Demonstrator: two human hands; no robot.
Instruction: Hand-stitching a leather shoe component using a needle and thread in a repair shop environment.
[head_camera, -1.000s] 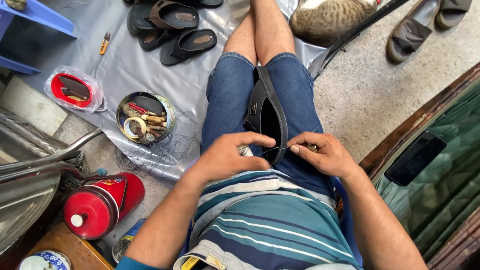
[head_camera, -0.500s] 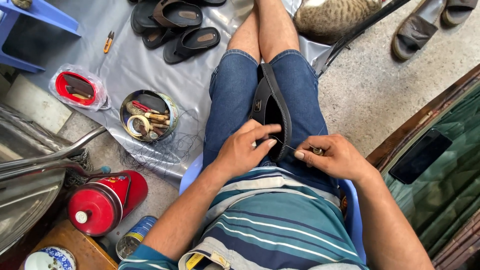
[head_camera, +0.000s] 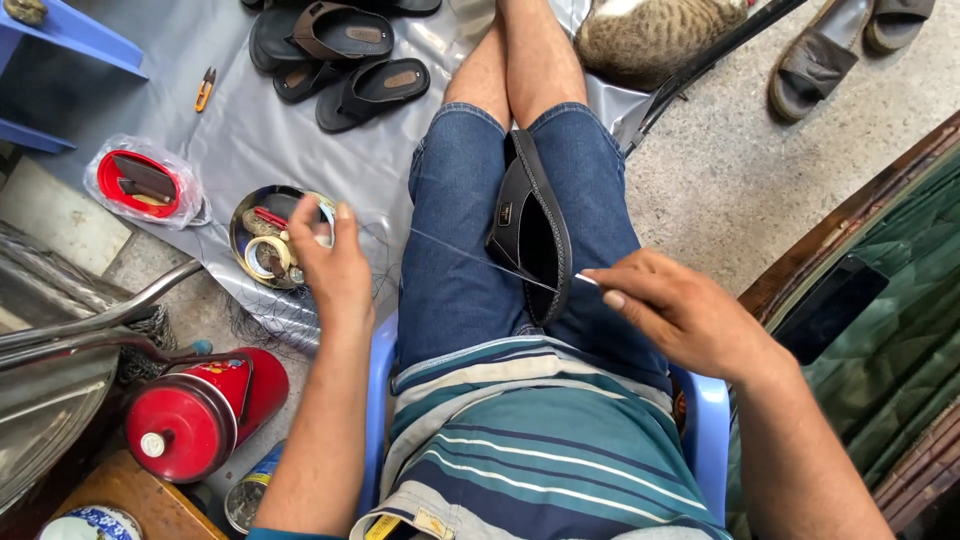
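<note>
This is a small street shoe-repair place: worn sandals on a grey floor sheet, a tin of tools, concrete ground.

Floor: rough grey concrete, lit by even daylight. Grey plastic sheet spread over its left part, crumpled at the edges. Blue plastic chair, seat edges showing either side of the sitter. Blue plastic stool at upper left, on the sheet. Dark wooden frame running diagonally at right, with green glass behind it. Curved metal bars at far left. Wooden board at the bottom left corner.
</note>
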